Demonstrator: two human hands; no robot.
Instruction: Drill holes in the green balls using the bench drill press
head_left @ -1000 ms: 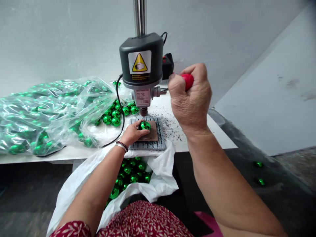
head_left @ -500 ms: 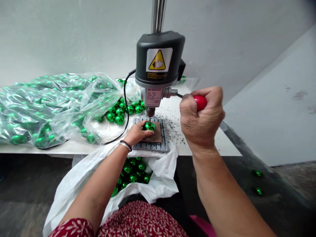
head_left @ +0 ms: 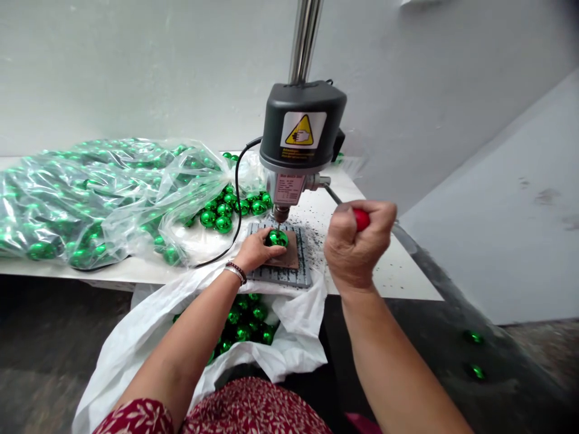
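Note:
My left hand (head_left: pixel 254 250) is closed around the side of a shiny green ball ornament (head_left: pixel 277 239), thumb and fingers pinching it on a small brown board (head_left: pixel 289 258). The board lies on the grey slotted base (head_left: pixel 304 270) of a bench drill press (head_left: pixel 302 135). The drill's chuck (head_left: pixel 281 213) hangs right above the ball; whether the bit touches it I cannot tell. My right hand (head_left: pixel 357 247) is wrapped in a fist round the drill's feed lever (head_left: pixel 333 194), and its red knob (head_left: pixel 362 219) shows between the fingers.
Left on the white table (head_left: pixel 402 271) lies a big clear plastic bag (head_left: pixel 85 199) of green balls, with several loose ones (head_left: pixel 223 224) beside the black cord (head_left: pixel 237 181). Dark shavings litter the table. Below its edge, a white sack (head_left: pixel 149 325) holds more balls. Two balls (head_left: pixel 474 372) are on the floor.
My right hand has moved down with the lever, which now slants lower. My left hand still holds the ball on the board. The whole view has shifted slightly.

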